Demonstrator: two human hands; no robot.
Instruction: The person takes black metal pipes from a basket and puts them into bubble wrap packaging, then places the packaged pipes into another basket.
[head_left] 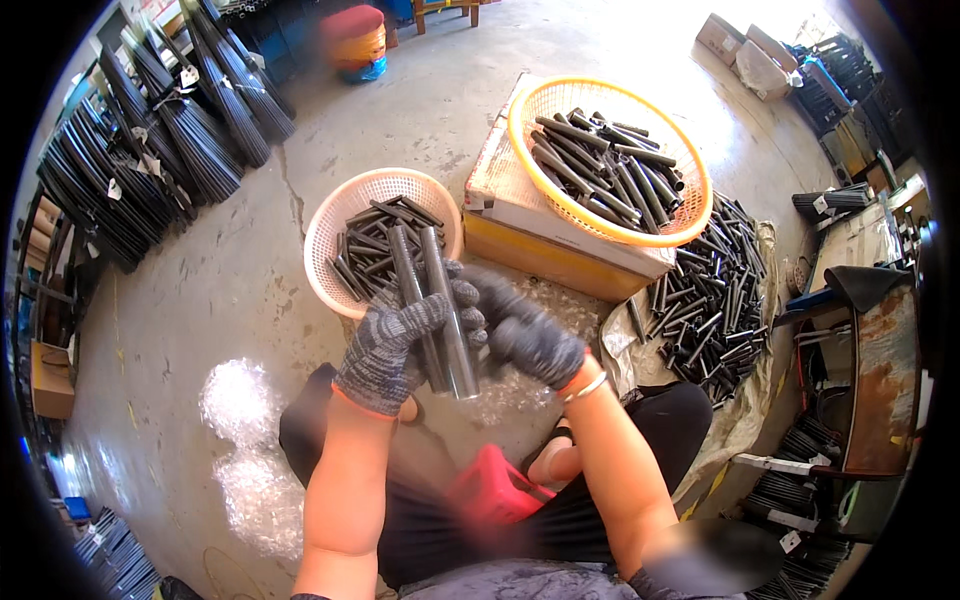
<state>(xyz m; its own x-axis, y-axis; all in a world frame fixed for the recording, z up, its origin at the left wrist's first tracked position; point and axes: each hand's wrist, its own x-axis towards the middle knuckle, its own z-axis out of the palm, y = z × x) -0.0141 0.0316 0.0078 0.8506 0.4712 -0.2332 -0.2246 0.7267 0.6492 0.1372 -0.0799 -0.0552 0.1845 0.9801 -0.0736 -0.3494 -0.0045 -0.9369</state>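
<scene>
The left hand, in a grey knit glove, is wrapped around two dark tubes. The tubes stand side by side in that hand, their long way running from near the person to away, with the far ends tipped a bit to the left. The right hand, in a glove too, is just to the right of the tubes. It is blurry, so I cannot tell if its fingers are apart or together, or if it touches them. Past the left hand is a pale pink basket of short black tubes. Well to the right of the right hand lies a big pile of black tubes.
</scene>
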